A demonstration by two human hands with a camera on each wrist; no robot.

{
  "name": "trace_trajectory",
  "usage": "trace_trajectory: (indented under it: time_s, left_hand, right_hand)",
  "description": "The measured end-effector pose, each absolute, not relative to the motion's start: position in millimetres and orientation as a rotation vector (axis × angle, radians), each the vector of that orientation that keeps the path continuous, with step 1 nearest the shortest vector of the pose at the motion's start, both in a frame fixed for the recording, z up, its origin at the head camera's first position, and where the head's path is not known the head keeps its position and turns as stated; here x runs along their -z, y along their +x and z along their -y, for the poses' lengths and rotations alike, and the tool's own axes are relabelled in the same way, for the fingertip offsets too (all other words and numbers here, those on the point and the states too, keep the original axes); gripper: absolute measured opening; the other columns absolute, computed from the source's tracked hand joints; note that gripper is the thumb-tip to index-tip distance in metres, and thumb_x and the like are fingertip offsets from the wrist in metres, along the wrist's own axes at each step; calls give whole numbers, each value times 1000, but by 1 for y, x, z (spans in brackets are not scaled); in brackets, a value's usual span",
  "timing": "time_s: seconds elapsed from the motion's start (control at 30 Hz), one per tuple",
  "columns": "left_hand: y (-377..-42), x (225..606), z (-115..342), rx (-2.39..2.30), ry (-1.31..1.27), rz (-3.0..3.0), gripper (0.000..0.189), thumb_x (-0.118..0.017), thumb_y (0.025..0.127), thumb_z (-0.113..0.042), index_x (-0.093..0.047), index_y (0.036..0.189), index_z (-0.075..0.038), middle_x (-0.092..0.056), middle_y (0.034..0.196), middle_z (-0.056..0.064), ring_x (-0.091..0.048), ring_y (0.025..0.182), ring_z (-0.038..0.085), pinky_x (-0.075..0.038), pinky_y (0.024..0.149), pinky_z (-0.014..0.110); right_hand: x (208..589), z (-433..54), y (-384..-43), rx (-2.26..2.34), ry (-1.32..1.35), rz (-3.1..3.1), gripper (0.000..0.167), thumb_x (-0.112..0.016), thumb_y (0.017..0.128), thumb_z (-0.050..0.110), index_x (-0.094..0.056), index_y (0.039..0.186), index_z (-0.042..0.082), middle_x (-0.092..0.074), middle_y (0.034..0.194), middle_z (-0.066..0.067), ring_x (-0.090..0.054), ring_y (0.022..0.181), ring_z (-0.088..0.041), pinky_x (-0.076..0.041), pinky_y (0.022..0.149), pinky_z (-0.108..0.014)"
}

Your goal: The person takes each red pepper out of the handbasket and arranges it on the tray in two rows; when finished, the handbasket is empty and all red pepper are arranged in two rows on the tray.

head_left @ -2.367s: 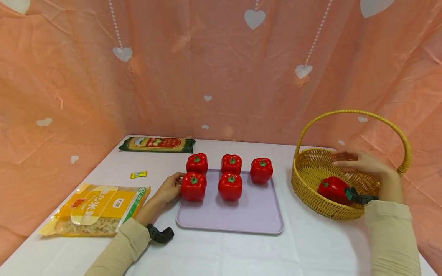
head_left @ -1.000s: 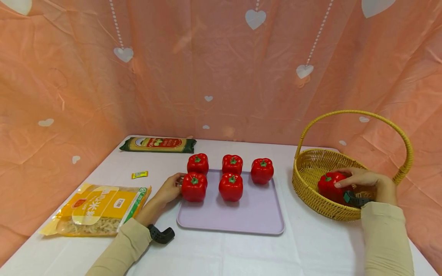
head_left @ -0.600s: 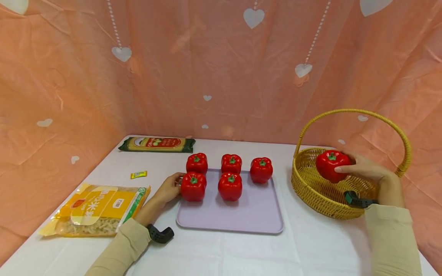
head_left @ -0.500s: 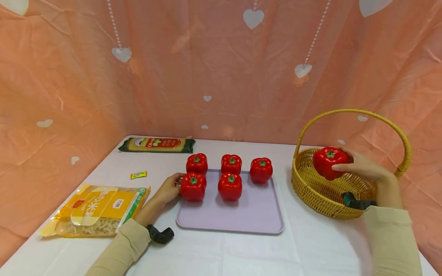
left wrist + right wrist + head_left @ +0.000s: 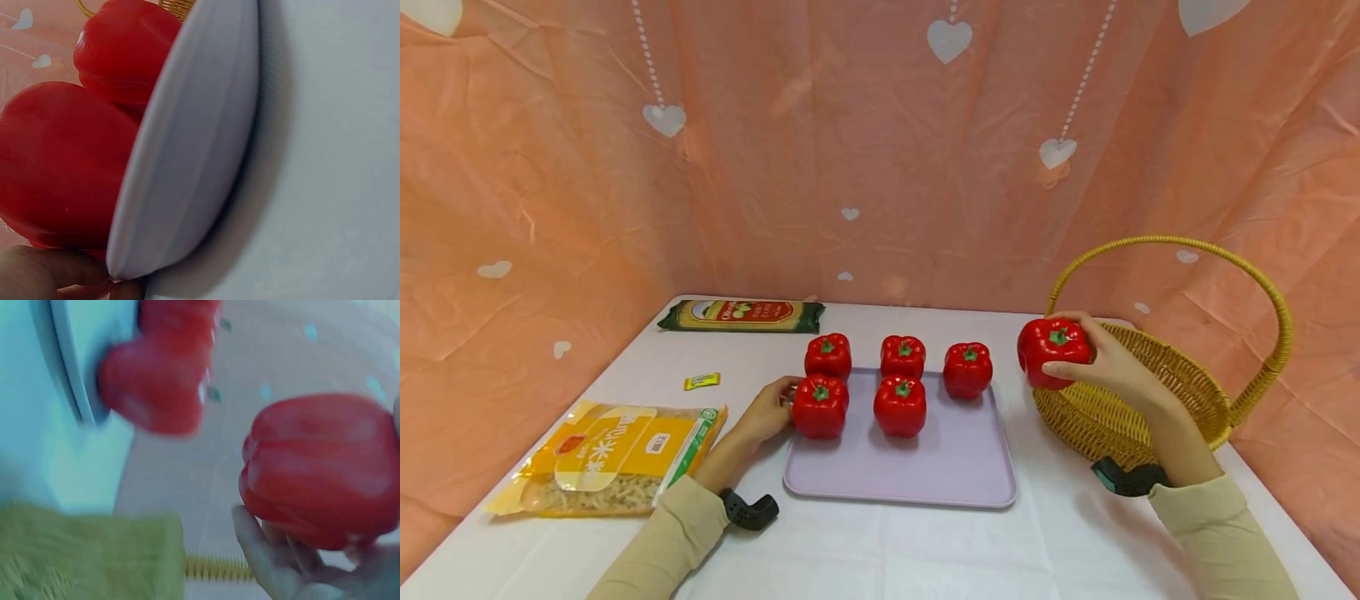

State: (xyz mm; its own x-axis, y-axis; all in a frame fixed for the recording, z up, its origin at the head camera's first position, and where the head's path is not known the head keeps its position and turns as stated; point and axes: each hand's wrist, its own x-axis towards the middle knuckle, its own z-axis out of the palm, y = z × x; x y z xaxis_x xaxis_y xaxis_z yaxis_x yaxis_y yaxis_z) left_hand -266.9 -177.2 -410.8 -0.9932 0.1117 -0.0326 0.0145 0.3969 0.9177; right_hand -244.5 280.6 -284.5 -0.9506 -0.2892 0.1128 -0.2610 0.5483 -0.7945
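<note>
In the head view, my right hand [image 5: 1097, 358] grips a red bell pepper [image 5: 1049, 354], held up over the left rim of the wicker basket [image 5: 1082, 425]. Its thumb lies across the pepper's front; the right wrist view shows fingers wrapped round that pepper [image 5: 325, 469]. My left hand [image 5: 769, 412] is at the left edge of the lilac tray [image 5: 898, 479], beside the front-left bell pepper [image 5: 821, 407]. Fingers [image 5: 56, 269] pinch the tray's rim in the left wrist view. Several red peppers stand on the tray, some at its back edge.
A yellow bag of dried food [image 5: 617, 454] lies at the left. Behind it are a small yellow packet [image 5: 702, 381] and a long green-ended pasta pack [image 5: 743, 315]. The basket's tall handle [image 5: 1180, 242] arches above its opening at the right.
My right hand reached into the basket, took hold of the red pepper, lifted it and carried it left to the basket's rim. My left hand has stayed at the tray's edge.
</note>
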Motion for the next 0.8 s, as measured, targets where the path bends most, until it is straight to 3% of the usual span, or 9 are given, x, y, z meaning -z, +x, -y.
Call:
trace_trajectory:
  time_s: [0.17, 0.53, 0.8]
  left_hand:
    - [-266, 410, 177, -1672, 115, -2546, 50, -47, 79, 11, -44, 129, 7, -50, 107, 20, -48, 85, 23, -46, 64, 28]
    - [-265, 409, 176, -1678, 105, -2534, 52, -46, 78, 13, -43, 130, 7, -50, 107, 20, -49, 80, 21, -48, 63, 28]
    - [-266, 409, 176, -1679, 112, -2533, 51, -47, 79, 11, -43, 129, 7, -50, 106, 19, -49, 79, 21, -47, 62, 28]
  right_hand:
    - [296, -254, -240, 1449, -418, -2701, 74, -70, 81, 26, -25, 138, 8, -38, 131, -22, -39, 119, -41, -50, 83, -45]
    - [330, -223, -242, 1425, -392, -2715, 73, -75, 75, 34, -34, 133, 12, -47, 126, -18, -48, 113, -36, -50, 85, -44]
    - [348, -213, -245, 1230, -470, -2908, 74, -79, 68, 41, -43, 123, 7, -49, 119, -16, -49, 108, -33, -49, 84, -47]
